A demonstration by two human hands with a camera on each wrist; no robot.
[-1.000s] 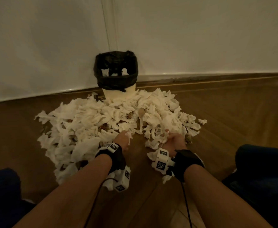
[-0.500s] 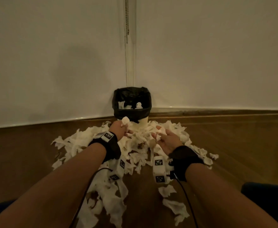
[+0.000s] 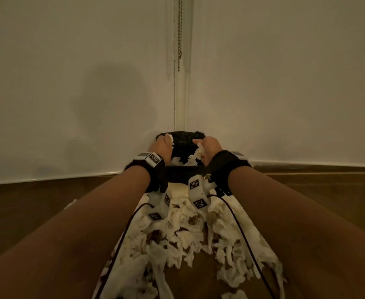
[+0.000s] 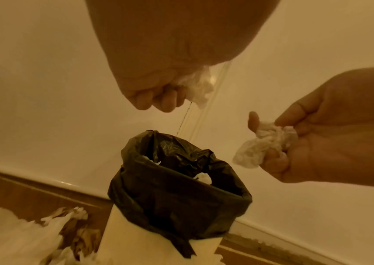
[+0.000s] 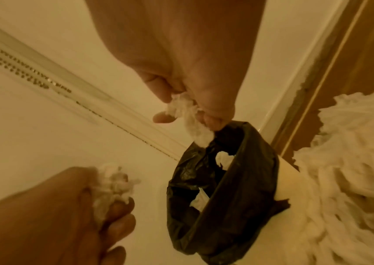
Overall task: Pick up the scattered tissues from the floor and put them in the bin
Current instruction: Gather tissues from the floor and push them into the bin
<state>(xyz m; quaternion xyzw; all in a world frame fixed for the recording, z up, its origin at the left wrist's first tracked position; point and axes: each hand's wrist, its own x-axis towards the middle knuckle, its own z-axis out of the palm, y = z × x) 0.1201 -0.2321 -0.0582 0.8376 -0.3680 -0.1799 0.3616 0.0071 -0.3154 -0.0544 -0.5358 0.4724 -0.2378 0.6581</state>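
A small white bin with a black liner (image 3: 182, 137) (image 4: 177, 186) (image 5: 227, 188) stands in the wall corner, with a few tissues inside. Both hands hover over its mouth. My left hand (image 3: 163, 145) (image 4: 156, 96) (image 5: 104, 202) grips a crumpled tissue wad (image 4: 198, 86) (image 5: 111, 186) in curled fingers. My right hand (image 3: 207, 147) (image 5: 181, 109) (image 4: 279, 143) holds another tissue wad (image 4: 263, 145) (image 5: 190, 118) that dangles toward the liner. A broad heap of scattered white tissues (image 3: 190, 238) covers the floor in front of the bin.
White walls meet behind the bin, and a bead chain (image 3: 179, 33) hangs down the corner. Brown wooden floor (image 3: 26, 201) lies on both sides of the tissue heap. Tissues also pile against the bin's base (image 5: 345, 161).
Both hands rose from the heap on the floor, each with a tissue wad, and moved forward to above the bin's mouth. The head view tilted up toward the wall.
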